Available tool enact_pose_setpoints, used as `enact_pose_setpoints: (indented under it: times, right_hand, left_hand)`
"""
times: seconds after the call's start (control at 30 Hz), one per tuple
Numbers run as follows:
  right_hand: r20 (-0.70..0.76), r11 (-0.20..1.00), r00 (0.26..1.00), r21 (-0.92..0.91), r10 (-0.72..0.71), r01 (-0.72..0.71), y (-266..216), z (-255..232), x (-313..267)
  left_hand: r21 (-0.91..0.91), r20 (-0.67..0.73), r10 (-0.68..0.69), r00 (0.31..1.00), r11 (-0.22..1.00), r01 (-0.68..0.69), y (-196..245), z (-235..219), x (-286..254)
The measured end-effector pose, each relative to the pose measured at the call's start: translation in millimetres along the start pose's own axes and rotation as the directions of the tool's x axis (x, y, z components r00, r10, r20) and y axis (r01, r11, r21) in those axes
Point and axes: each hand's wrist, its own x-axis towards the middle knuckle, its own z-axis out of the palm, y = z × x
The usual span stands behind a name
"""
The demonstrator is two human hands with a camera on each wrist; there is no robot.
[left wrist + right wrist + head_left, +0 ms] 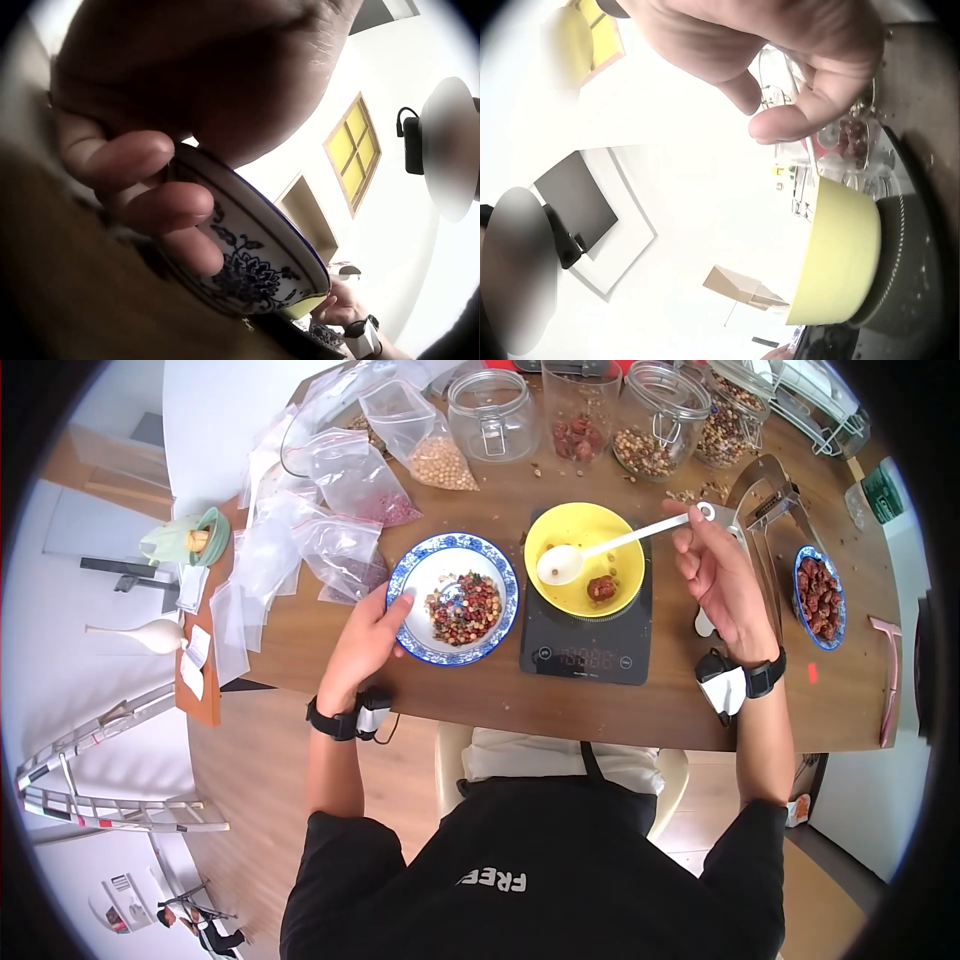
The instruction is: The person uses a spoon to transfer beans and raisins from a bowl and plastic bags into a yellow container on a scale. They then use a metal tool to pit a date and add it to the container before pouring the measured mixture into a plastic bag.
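In the head view my left hand (368, 638) grips the left rim of a blue-and-white bowl (405, 635) of mixed beans and grains; the left wrist view shows fingers against the bowl's outer side (251, 262). My right hand (725, 575) pinches the handle of a white spoon (640, 535). Its scoop lies within a yellow bowl (580, 518), over a few small beans and beside a reddish-brown dried fruit (602, 589). The yellow bowl (840, 262) stands on a black digital scale (585, 660), whose display digits are hard to read.
Zip bags (340, 470) of grains lie at the back left. Glass jars (490, 415) and a clear cup (580, 410) line the back. Right of my right hand are a metal tool (770, 510), a small bowl of dried red fruit (820, 600) and a pink tool (888, 680).
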Motion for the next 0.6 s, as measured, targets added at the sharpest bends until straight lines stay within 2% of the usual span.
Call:
enact_pose_setpoints:
  times: [0.13,0.2,0.23,0.27,0.3,0.33,0.37,0.43,0.5,0.53,0.57,0.6]
  right_hand:
    - [0.009,0.996,0.999,-0.073,-0.052,0.052,-1,3,0]
    - [-0.032,0.892,0.938,-0.323,-0.345,0.317,-10,13,-16]
    - [-0.037,0.906,0.943,-0.291,-0.33,0.306,-10,15,-16]
    - [0.031,0.781,0.847,-0.369,-0.531,0.504,-4,15,-24]
    - [0.118,0.605,0.703,-0.423,-0.701,0.674,0,14,-32]
    - [0.38,0.44,0.606,-0.439,-0.699,0.783,-4,9,-33]
    - [0.497,0.274,0.542,-0.512,-0.678,0.814,-5,9,-34]
    - [0.465,0.247,0.542,-0.554,-0.7,0.795,-7,17,-44]
    - [0.415,0.173,0.382,-0.458,-0.826,0.872,-12,15,-43]
    - [0.326,0.276,0.404,-0.375,-0.855,0.885,-15,17,-47]
    - [0.277,0.295,0.384,-0.315,-0.881,0.902,-21,22,-49]
    - [0.26,0.363,0.436,-0.284,-0.862,0.887,-24,27,-54]
  left_hand:
    - [0.0,-0.001,0.05,0.999,0.999,-0.05,-4,-3,0]
    - [0.023,-0.023,0.059,0.998,0.998,-0.058,0,-5,-4]
    - [0.024,-0.046,0.06,0.997,0.998,-0.059,4,-6,-7]
    - [0.024,-0.069,0.062,0.996,0.998,-0.06,8,-8,-11]
    - [0.019,-0.077,0.056,0.995,0.998,-0.055,13,-9,-15]
    - [0.01,-0.088,0.058,0.994,0.998,-0.058,18,-10,-20]
    - [0.002,-0.098,0.063,0.993,0.998,-0.063,22,-11,-24]
    - [0.011,-0.113,0.066,0.991,0.998,-0.065,32,-10,-30]
    - [0.056,-0.129,0.067,0.989,0.997,-0.06,39,-10,-37]
    - [0.053,-0.13,0.061,0.99,0.997,-0.054,40,-9,-39]
    - [0.056,-0.124,0.056,0.991,0.997,-0.049,42,-8,-40]
    - [0.058,-0.116,0.05,0.992,0.997,-0.043,43,-7,-42]
